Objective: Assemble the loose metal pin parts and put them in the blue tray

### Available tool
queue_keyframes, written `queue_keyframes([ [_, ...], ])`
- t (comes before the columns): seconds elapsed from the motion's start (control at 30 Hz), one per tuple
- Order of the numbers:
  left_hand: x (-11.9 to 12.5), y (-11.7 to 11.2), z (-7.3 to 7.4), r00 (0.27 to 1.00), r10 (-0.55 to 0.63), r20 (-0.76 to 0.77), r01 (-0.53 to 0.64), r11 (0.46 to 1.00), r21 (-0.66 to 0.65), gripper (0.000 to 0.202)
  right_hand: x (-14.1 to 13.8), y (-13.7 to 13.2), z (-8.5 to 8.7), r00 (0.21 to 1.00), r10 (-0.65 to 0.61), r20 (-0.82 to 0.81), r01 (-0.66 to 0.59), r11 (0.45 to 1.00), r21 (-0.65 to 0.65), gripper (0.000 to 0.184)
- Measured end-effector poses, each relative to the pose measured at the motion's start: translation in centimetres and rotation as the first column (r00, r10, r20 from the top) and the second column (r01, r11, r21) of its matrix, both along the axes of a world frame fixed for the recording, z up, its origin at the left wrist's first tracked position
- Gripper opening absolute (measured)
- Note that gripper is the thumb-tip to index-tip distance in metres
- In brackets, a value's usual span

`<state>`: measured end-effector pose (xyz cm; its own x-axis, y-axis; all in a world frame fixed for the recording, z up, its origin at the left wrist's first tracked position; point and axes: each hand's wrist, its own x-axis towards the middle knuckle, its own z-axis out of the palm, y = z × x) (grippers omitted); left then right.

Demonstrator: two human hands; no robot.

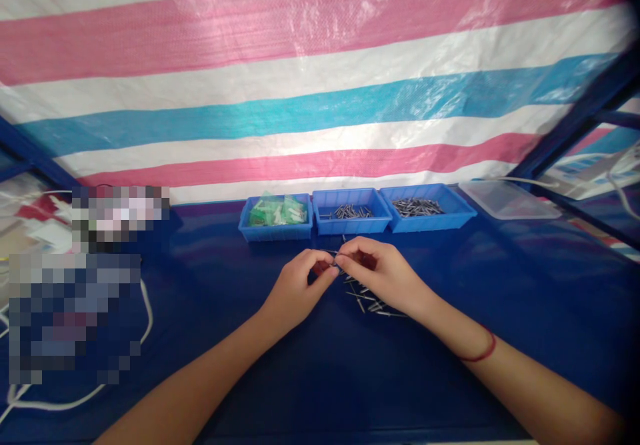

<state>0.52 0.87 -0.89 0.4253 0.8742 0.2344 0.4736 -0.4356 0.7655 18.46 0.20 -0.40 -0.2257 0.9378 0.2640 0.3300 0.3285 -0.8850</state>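
Observation:
My left hand (305,278) and my right hand (373,265) meet fingertip to fingertip above the blue table. Each is closed in a pinch. A thin metal pin (329,252), like a blind rivet's stem, sticks out at the left fingertips, and another tip (344,239) shows above the right fingers. Just how the pieces sit between the fingers is hidden. Loose blind rivets (365,300) lie scattered on the table under and beside my right hand, which covers part of them.
Three blue bins stand in a row behind my hands: one with green packets (277,210), a middle bin (353,212) and a right bin (425,206), both with rivets. A clear plastic lid (510,200) lies at right. White cable (147,312) runs along the left.

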Motion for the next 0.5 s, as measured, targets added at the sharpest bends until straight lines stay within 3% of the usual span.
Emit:
queue_keyframes([
  [0.33,-0.06,0.02,0.34,0.998,0.041,0.053,-0.044,0.997,0.065,0.011,0.25,-0.12,0.08,1.000,0.014,0.011,-0.014,0.999,0.035,0.010],
  [0.5,-0.15,0.01,0.84,0.995,0.044,0.090,-0.051,0.995,0.080,0.010,0.43,0.05,0.01,0.993,0.106,0.059,-0.108,0.994,0.033,0.013],
])
